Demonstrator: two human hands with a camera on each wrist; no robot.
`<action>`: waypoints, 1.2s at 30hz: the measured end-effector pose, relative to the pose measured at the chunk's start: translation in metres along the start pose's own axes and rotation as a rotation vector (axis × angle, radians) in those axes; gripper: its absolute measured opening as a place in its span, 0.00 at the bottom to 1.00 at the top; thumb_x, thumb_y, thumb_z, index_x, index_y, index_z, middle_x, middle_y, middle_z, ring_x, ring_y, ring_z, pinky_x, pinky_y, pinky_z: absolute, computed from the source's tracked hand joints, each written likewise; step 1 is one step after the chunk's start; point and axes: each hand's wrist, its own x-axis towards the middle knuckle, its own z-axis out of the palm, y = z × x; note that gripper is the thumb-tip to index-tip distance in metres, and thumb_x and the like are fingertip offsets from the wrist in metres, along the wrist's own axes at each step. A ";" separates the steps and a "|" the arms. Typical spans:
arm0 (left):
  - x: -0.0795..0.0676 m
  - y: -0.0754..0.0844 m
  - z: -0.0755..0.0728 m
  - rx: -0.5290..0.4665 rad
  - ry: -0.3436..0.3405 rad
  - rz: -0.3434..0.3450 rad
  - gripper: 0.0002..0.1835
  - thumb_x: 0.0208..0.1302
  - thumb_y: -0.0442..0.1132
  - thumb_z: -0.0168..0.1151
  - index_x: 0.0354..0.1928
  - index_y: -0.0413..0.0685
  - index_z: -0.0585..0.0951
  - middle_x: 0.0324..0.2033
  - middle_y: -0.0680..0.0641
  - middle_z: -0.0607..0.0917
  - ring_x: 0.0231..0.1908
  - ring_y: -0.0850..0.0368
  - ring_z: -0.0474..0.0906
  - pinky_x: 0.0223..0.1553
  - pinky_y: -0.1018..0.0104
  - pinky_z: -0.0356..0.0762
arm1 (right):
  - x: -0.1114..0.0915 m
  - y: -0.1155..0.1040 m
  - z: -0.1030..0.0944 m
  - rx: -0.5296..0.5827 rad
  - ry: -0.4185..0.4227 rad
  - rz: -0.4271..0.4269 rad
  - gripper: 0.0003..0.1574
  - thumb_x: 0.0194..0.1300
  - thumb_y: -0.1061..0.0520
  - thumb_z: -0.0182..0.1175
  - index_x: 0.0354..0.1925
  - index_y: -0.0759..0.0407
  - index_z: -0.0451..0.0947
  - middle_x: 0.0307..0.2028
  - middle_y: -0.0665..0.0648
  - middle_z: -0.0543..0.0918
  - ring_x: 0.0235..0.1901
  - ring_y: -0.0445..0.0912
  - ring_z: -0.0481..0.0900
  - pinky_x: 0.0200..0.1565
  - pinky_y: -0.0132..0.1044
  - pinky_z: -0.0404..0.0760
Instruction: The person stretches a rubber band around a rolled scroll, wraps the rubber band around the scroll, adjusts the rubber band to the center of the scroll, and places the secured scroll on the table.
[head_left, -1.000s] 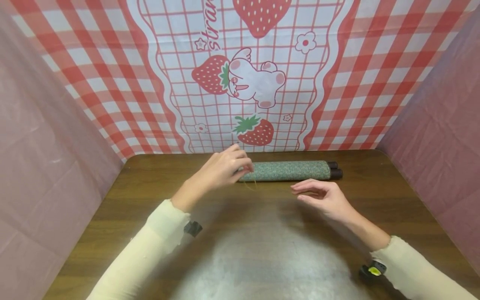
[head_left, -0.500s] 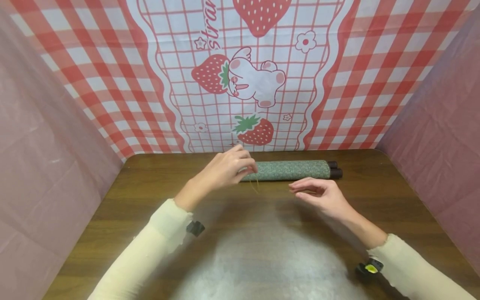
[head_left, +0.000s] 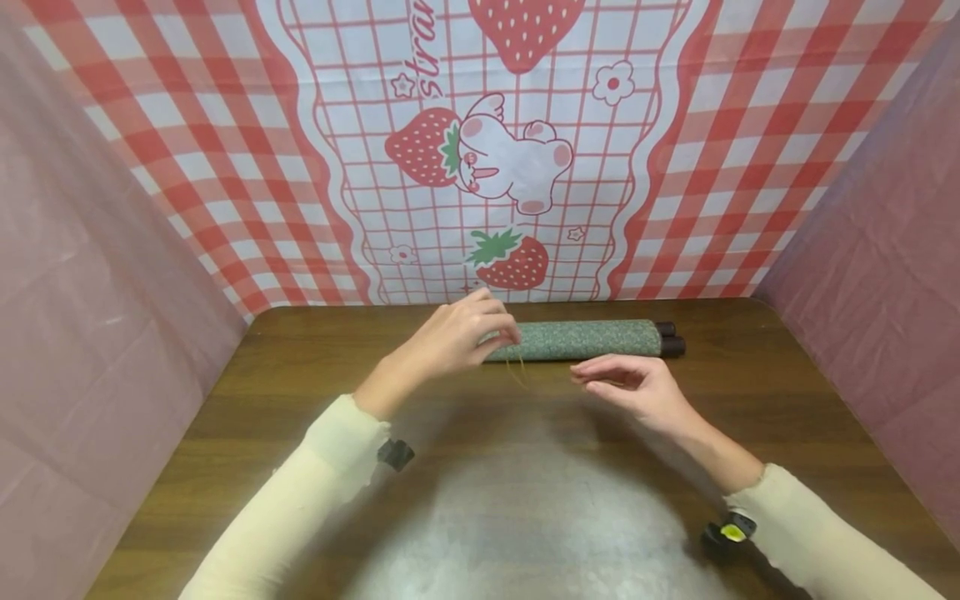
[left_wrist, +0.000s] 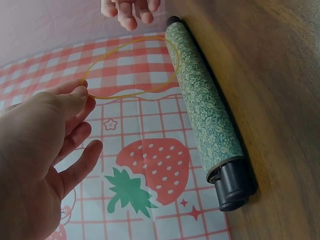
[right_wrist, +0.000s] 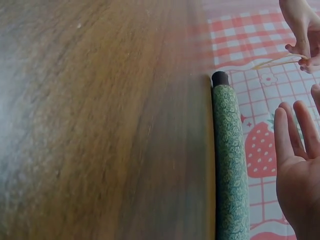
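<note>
My left hand [head_left: 465, 333] pinches a thin yellow rubber band [left_wrist: 132, 94] between thumb and fingertips; the loop hangs loose in front of it. In the left wrist view the band forms a wide oval that overlaps a green floral scroll [left_wrist: 202, 95]. This rolled scroll [head_left: 585, 341] lies along the back of the table, with dark rod ends poking out, and my left hand hides its left end. My right hand [head_left: 637, 387] is held over the table in front of the scroll, its fingers [right_wrist: 282, 132] extended with nothing between them.
The wooden table [head_left: 300, 500] runs up to a red-and-white checked cloth [head_left: 750, 167] printed with strawberries and a white animal. Pink cloth walls [head_left: 82, 333] stand at both sides. A dark camera mount [head_left: 396, 454] shows below the left wrist, another below the right.
My left hand has shifted slightly right with the rubber band, and my right hand slightly left, narrowing the gap between them. The scroll has stayed in place.
</note>
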 end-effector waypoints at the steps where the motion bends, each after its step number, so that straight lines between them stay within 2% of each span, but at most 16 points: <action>1: 0.000 0.000 0.000 -0.003 0.002 0.000 0.04 0.74 0.39 0.74 0.46 0.56 0.93 0.47 0.53 0.95 0.50 0.55 0.85 0.40 0.66 0.87 | 0.000 0.000 0.000 0.015 -0.002 0.000 0.15 0.69 0.79 0.67 0.53 0.81 0.86 0.54 0.47 0.97 0.54 0.36 0.95 0.54 0.31 0.93; 13: 0.002 0.004 -0.002 -0.037 -0.001 -0.019 0.05 0.73 0.39 0.75 0.47 0.56 0.93 0.47 0.53 0.94 0.50 0.55 0.85 0.41 0.66 0.88 | 0.006 0.002 0.003 0.140 -0.026 -0.007 0.16 0.74 0.78 0.63 0.57 0.86 0.82 0.56 0.49 0.96 0.55 0.40 0.96 0.53 0.39 0.95; 21: 0.005 0.007 -0.005 -0.075 -0.002 -0.016 0.04 0.73 0.38 0.75 0.46 0.55 0.93 0.47 0.53 0.94 0.51 0.54 0.85 0.43 0.64 0.88 | 0.009 0.005 0.005 0.205 -0.045 -0.004 0.17 0.75 0.77 0.62 0.59 0.80 0.84 0.57 0.53 0.96 0.56 0.42 0.95 0.53 0.42 0.95; 28: 0.005 0.008 -0.005 -0.095 -0.013 -0.018 0.04 0.74 0.39 0.75 0.46 0.55 0.92 0.47 0.53 0.94 0.51 0.54 0.84 0.45 0.64 0.89 | 0.012 0.006 0.006 0.218 -0.073 -0.035 0.17 0.76 0.78 0.61 0.60 0.79 0.83 0.58 0.48 0.95 0.58 0.43 0.95 0.53 0.43 0.95; 36: 0.007 0.011 -0.005 -0.125 -0.027 -0.010 0.03 0.74 0.40 0.74 0.46 0.54 0.92 0.47 0.52 0.94 0.51 0.55 0.84 0.45 0.66 0.88 | 0.013 0.007 0.007 0.227 -0.086 -0.042 0.19 0.75 0.77 0.62 0.61 0.74 0.85 0.59 0.48 0.95 0.56 0.41 0.95 0.54 0.40 0.95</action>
